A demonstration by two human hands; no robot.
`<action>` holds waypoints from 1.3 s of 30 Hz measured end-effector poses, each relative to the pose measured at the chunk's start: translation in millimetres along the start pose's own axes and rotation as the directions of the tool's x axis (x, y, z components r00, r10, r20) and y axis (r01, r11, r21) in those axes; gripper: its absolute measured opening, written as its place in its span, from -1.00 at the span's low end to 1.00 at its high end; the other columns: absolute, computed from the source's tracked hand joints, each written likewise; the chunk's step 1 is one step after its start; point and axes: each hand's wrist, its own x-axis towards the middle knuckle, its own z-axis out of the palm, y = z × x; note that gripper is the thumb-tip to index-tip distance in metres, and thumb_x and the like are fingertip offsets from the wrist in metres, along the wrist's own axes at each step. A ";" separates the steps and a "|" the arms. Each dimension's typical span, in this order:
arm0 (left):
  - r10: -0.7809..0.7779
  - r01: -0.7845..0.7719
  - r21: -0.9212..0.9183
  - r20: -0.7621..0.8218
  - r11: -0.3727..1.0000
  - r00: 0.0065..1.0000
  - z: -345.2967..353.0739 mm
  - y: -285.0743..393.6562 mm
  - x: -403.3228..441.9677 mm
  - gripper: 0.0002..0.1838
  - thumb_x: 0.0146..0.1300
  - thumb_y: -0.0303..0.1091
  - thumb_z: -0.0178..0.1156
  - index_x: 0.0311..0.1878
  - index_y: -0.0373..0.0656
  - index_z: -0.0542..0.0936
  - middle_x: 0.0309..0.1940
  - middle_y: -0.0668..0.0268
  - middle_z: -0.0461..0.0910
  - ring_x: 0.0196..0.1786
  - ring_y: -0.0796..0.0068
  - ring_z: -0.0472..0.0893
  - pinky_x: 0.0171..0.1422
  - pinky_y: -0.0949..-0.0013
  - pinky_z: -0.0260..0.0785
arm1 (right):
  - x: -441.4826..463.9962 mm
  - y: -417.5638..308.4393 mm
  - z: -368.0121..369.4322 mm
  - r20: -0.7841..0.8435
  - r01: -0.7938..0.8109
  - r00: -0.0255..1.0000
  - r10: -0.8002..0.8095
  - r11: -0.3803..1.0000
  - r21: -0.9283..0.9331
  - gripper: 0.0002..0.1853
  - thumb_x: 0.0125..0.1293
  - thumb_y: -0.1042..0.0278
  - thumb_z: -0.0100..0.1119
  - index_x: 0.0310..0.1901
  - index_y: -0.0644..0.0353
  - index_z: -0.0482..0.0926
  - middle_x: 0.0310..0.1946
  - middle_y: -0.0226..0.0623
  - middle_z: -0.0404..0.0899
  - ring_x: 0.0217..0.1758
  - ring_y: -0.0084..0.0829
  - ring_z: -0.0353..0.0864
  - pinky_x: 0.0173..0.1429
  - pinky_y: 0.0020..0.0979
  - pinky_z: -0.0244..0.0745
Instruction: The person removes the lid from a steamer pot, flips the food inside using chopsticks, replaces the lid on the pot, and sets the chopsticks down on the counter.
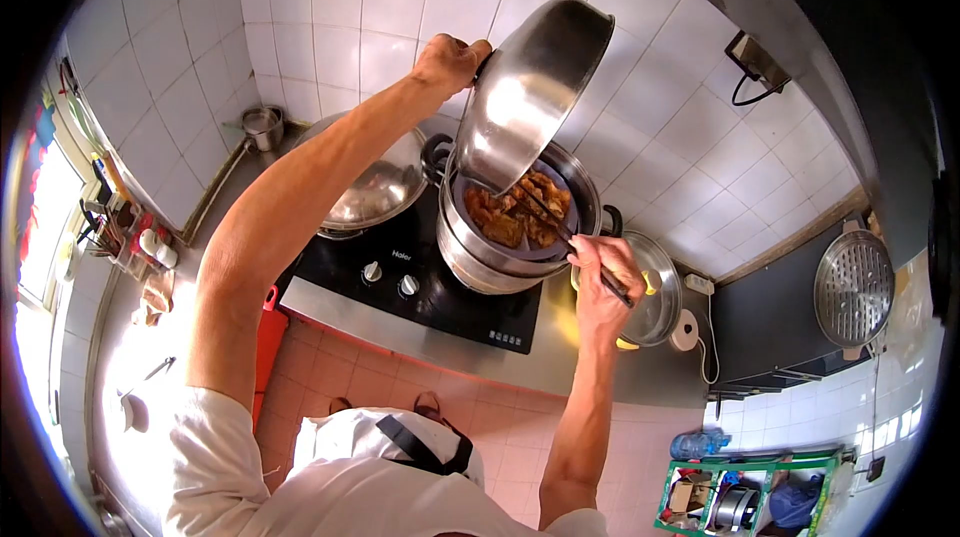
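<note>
My left hand [450, 63] is closed on the edge of a large stainless steel bowl [540, 77]. The bowl is tipped steeply, its lower rim just over a steamer pot [490, 272] on the stove. Inside the pot sits a greyish bowl [475, 231] filled with browned pieces of food [500, 225]. Dark chopsticks [545, 209] are gripped in my right hand [604, 282], their tips down among the food near the tipped rim. The inside of the steel bowl is turned away from view.
A lidded pan [385, 187] stands on the left burner of the black gas stove [350, 272]. Right of the steamer is a steel pan [660, 287]. A perforated steamer tray [853, 282] hangs at the right. Bottles and utensils [135, 237] line the left sill; a green-framed rack [750, 487] stands lower right.
</note>
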 end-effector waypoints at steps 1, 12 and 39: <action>-0.001 0.001 -0.003 0.009 1.000 1.000 1.6 -0.6 -0.3 -0.55 0.34 -0.04 0.07 -0.62 -0.10 0.47 -0.74 0.42 0.27 -0.68 0.59 0.12 -0.62 0.31 -0.02 | -2.8 3.1 3.2 0.034 0.012 0.999 -0.013 0.999 0.046 -0.94 0.23 0.60 0.37 -0.26 0.31 0.75 -0.34 -0.23 0.69 -0.34 -0.46 0.70 -0.28 -0.49 0.61; -0.025 0.025 -0.003 0.002 1.000 1.000 3.4 -8.0 1.8 -0.55 0.36 -0.04 0.07 -0.59 -0.11 0.49 -0.71 0.45 0.28 -0.63 0.60 0.17 -0.53 0.34 0.07 | -16.1 13.8 11.5 0.093 0.284 0.958 -0.270 0.934 -0.215 -0.91 0.18 0.57 0.42 -0.25 0.26 0.75 -0.31 -0.21 0.70 -0.29 -0.31 0.75 -0.25 -0.40 0.62; -0.067 0.067 -0.015 0.014 0.998 0.998 -7.2 -12.1 8.9 -0.48 0.33 0.00 0.08 -0.67 -0.16 0.47 -0.75 0.39 0.29 -0.68 0.56 0.16 -0.59 0.31 0.02 | 44.1 66.0 17.6 -0.136 -0.081 0.986 0.093 0.993 0.088 -0.93 0.25 0.55 0.38 -0.35 0.38 0.72 -0.38 -0.30 0.62 -0.41 -0.57 0.53 -0.28 -0.49 0.48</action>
